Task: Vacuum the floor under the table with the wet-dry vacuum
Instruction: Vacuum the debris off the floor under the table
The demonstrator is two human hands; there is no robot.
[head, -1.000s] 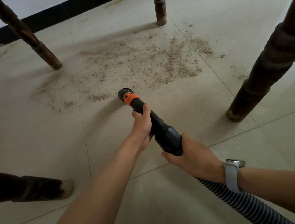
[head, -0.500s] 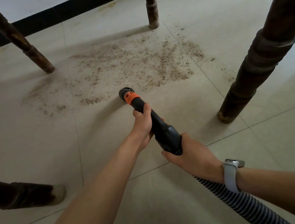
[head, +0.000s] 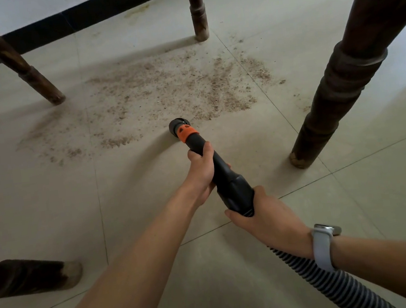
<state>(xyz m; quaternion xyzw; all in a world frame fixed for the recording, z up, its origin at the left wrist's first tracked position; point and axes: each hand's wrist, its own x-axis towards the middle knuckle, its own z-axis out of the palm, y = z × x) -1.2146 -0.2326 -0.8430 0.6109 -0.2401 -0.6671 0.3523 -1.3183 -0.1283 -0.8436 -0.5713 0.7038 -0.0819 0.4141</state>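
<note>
Under the table, between 4 dark wooden legs, both hands hold the black vacuum nozzle (head: pixel 221 174). Its long axis runs diagonal, from the lower right near the right hand (head: pixel 263 216) up and left, open mouth (head: pixel 176 125) pointing away from the person, down at the floor (head: pixel 50 211). An orange collar (head: pixel 186 132) sits just behind the mouth. No brand, label or writing readable on nozzle or collar.

Left hand (head: pixel 202 170) grips the narrow tube part, fingers wrapped round it, thumb on top, just behind the orange collar. Right hand grips the thick rear end of the nozzle where the ribbed grey hose (head: pixel 322 277) joins; the hose trails back under the right wrist to the lower right edge. A pale watch (head: pixel 324 244) is on the right wrist, face too angled to read.

Nozzle mouth sits at the near edge of the brown debris patch (head: pixel 163 92), which spreads ahead of the left hand, out to the left and right. Whether the mouth touches the tile, cannot tell.

Legs: 1 near leg (head: pixel 341 80) right of the hands, 1 near leg (head: pixel 30 277) left of the left forearm, 2 far legs (head: pixel 28 73) (head: pixel 197 13) beyond the debris. White wall with black skirting (head: pixel 92 13) behind the far legs.
</note>
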